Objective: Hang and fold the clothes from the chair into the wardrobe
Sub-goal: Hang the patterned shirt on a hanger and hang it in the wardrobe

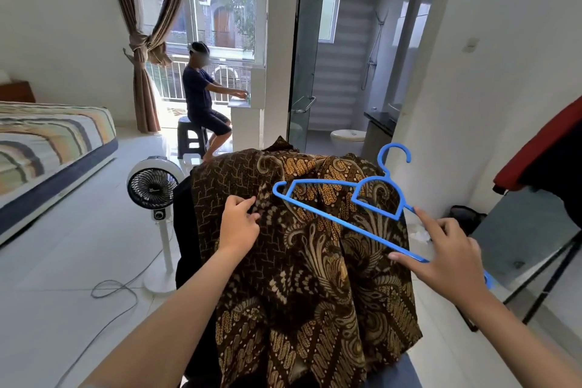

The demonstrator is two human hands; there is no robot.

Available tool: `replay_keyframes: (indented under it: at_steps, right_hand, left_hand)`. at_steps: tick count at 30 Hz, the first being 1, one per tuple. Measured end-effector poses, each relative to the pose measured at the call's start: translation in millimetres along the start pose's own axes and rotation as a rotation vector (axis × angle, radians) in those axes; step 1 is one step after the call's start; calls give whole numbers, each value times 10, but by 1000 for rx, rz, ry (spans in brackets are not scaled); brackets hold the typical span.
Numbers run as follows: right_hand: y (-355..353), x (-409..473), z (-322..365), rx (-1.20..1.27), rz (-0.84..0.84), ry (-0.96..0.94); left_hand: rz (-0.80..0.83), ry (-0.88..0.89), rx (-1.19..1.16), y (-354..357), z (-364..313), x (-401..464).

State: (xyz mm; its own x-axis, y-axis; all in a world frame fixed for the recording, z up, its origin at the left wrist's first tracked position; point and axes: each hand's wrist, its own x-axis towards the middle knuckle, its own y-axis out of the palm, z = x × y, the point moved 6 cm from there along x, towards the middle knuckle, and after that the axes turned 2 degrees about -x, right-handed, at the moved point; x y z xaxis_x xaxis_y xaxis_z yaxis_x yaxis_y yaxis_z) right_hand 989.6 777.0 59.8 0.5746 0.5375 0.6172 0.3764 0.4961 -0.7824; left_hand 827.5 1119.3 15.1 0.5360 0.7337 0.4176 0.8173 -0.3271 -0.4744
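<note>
One batik shirt (302,246) draped over the chair back, dead centre and near, directly under both hands. Left hand (240,224) pinches the cloth near the shoulder. Right hand (447,252) holds the one blue hanger (343,198) by its right end, just above the shirt. Hanger's long axis slants far-left to near-right, hook far. Dark garment (185,230) underneath at left, count unclear. One fan (153,186) far left.

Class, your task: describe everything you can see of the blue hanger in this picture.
The blue hanger looks like thin moulded plastic: an open hook at top, sloping shoulders, a long straight bottom bar and an upturned notch at its left tip. It is tilted, hook pointing up and away, above the brown batik shirt. The right hand holds its right end, fingers around the bar. The left hand is on the shirt, not the hanger.
</note>
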Motion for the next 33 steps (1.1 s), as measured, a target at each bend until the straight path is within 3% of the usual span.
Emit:
replay_keyframes:
  at_steps: [6,16,20,28,33]
  right_hand:
    - [30,17,123,0,-25,-3]
    - [-17,-26,276,35,-71,-13]
    - [-21,11,236,51,-96,31]
    - [39,98,257,41,-92,47]
    - [40,117,213,14,-107,38]
  left_hand:
    - [179,-9,152,-10,213,-280]
    - [300,2,416,-243,530,-416]
    - [259,11,353,-319,468,-371]
    - [-37,209,117,-536,-298,167]
    - [18,40,177,-422,-417,659]
